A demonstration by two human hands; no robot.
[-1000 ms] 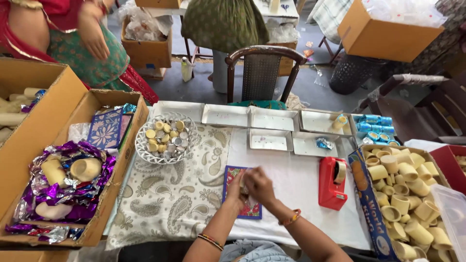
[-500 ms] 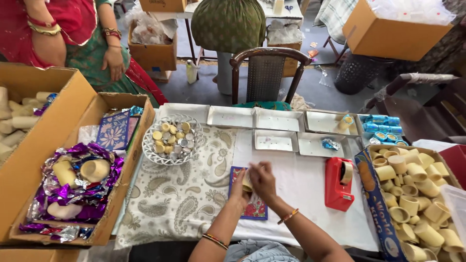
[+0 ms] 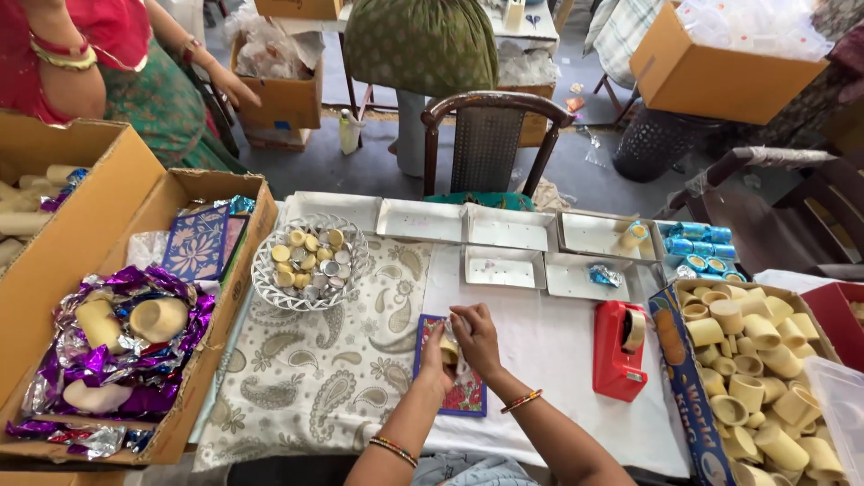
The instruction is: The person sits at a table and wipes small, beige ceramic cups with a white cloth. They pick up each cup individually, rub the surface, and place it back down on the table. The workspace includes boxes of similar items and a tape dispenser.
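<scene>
1. A small cream cup (image 3: pixel 449 349) is sitting between your two hands, above the blue patterned card (image 3: pixel 452 389) lying on the desk (image 3: pixel 549 351).
2. Your left hand (image 3: pixel 436 360) is pinching the cup from the left, fingers pressed against it.
3. Your right hand (image 3: pixel 476 338) is closing its grip over the cup's top and right side.
4. A red tape dispenser (image 3: pixel 619 349) is standing to your right, near a box of cream cups (image 3: pixel 751 378).
5. A white basket (image 3: pixel 309 262) of small round pieces is resting on the paisley cloth (image 3: pixel 315 369).
</scene>
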